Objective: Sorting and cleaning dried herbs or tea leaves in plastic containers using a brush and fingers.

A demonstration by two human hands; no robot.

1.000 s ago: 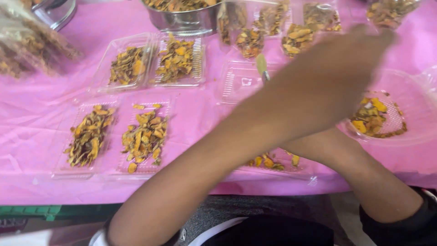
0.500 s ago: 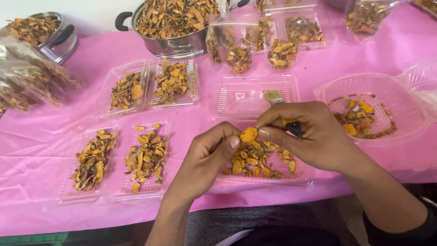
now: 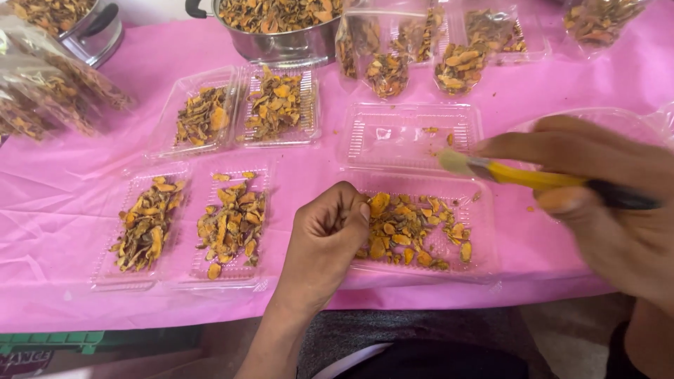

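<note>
From the head camera I look down at a table with a pink cloth (image 3: 63,231). My left hand (image 3: 326,242) sits in the middle, low down. Its fingers (image 3: 351,210) are curled in and pressed together, and their tips touch the dried orange and brown pieces (image 3: 407,231) at the left edge of an open clear plastic box (image 3: 484,245). I cannot tell if a piece is caught between the fingertips. The box lies near the front edge of the table, and its flat lid (image 3: 407,133) lies open just behind it, nearly bare.

My right hand (image 3: 604,203) is on the right side and looks blurry. Its thumb and fingers pinch a small tool with a yellow and black handle (image 3: 540,179). The pale tip of the tool points left and hangs above the place where the box and lid meet.

To the left lie two more open clear boxes (image 3: 225,224), both filled with the same dried pieces. One is near the front and one sits behind it.

At the back stands a metal pot (image 3: 281,45) heaped with pieces. Beside it on the right are clear bags (image 3: 421,49) with pieces inside. More bags (image 3: 49,91) lie at the far left, near a second metal pot (image 3: 91,31). A clear bowl (image 3: 611,119) sits behind my right hand.
</note>
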